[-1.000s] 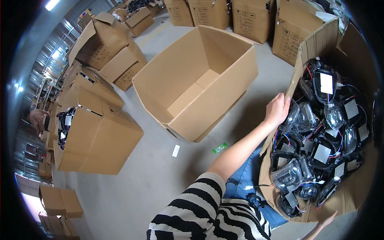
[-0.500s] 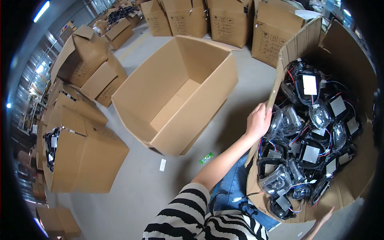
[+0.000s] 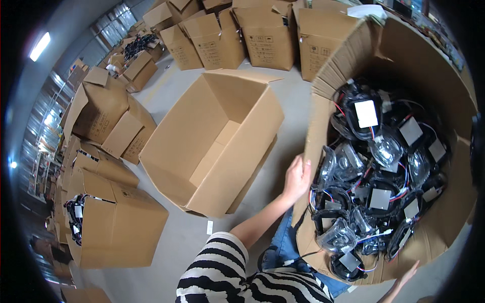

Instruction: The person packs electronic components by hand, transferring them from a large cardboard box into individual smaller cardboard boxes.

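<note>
A big cardboard box (image 3: 462, 202) stands tilted towards me on the right, its mouth facing me. Inside lies a jumble of black lamp-like units (image 3: 380, 198) with clear plastic covers, pale square plates and thin coloured wires. My left hand (image 3: 297, 177) is closed over the box's left rim, the fingers partly hidden behind the cardboard. By the box's near lower edge is my right hand (image 3: 405, 278), fingers stretched out and seemingly resting against the outside. One round unit (image 3: 348, 265) sits closest to the near edge.
An open, bare-bottomed cardboard box (image 3: 240, 174) stands on the floor left of centre. More boxes (image 3: 265, 38) line the back, and further ones (image 3: 121, 222) stand at the left, one with similar units. A small white slip (image 3: 209, 227) lies on the floor.
The filled box and my hands sit further left in view, while the floor boxes appear lower. My left hand stays on the rim. The green wrapper on the floor is no longer visible.
</note>
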Demonstrator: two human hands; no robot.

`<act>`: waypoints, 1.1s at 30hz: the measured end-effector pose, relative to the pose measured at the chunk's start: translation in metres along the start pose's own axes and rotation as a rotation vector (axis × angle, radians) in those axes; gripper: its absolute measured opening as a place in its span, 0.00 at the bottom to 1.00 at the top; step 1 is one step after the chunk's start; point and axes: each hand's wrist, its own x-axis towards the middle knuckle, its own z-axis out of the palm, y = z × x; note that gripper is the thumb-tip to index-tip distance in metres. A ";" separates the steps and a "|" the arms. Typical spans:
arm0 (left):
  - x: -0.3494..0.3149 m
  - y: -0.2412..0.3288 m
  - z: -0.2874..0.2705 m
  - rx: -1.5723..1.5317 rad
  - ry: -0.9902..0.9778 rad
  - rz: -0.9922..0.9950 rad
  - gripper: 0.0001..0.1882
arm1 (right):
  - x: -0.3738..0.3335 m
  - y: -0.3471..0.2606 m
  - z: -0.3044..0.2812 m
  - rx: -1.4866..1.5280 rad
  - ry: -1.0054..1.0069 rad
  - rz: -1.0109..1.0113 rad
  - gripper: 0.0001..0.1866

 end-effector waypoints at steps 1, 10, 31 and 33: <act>0.000 -0.002 0.000 -0.018 0.030 0.032 0.12 | 0.001 -0.001 0.003 0.005 0.002 -0.002 0.32; -0.009 -0.036 -0.051 -0.037 0.075 -0.024 0.14 | 0.002 0.013 0.003 0.025 -0.046 0.031 0.32; -0.072 -0.083 -0.296 1.312 -0.628 -0.593 0.21 | -0.050 -0.047 0.023 -0.039 -0.130 -0.112 0.20; -0.087 -0.092 -0.331 0.571 -0.639 -0.755 0.12 | -0.047 -0.055 0.023 0.010 -0.205 -0.069 0.19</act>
